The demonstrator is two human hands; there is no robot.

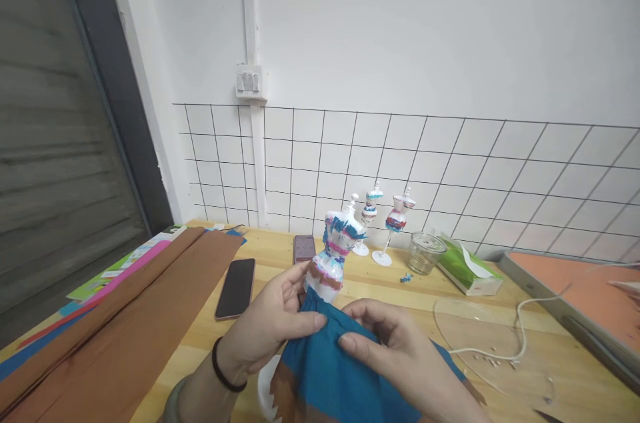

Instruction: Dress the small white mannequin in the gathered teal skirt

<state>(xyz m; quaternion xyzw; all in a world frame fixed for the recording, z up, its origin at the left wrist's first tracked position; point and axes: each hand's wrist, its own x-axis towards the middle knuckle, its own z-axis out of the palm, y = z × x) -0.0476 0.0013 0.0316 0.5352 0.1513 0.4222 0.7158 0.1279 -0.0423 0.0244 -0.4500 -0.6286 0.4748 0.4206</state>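
Note:
A small white dress form (338,243) leans in front of me, its torso daubed with blue, pink and brown. Around its lower end lies a gathered blue skirt (340,363) with brown at the hem, of thin paper or cloth; I cannot tell which. My left hand (280,316) pinches the gathered top edge, thumb on the front, fingers behind beside the form. On the other side, my right hand (395,343) grips a fold of the same skirt between thumb and fingers. The skirt covers most of the form's stand, but part of a white base (265,386) shows.
Two daubed dress forms, one nearer (397,217), stand behind. A glass jar (426,253), a tissue pack (470,268) and an orange tray (585,296) are right. White cord (523,329) crosses a clear sheet. Two phones, one black (236,288), and brown sheets (150,316) lie left.

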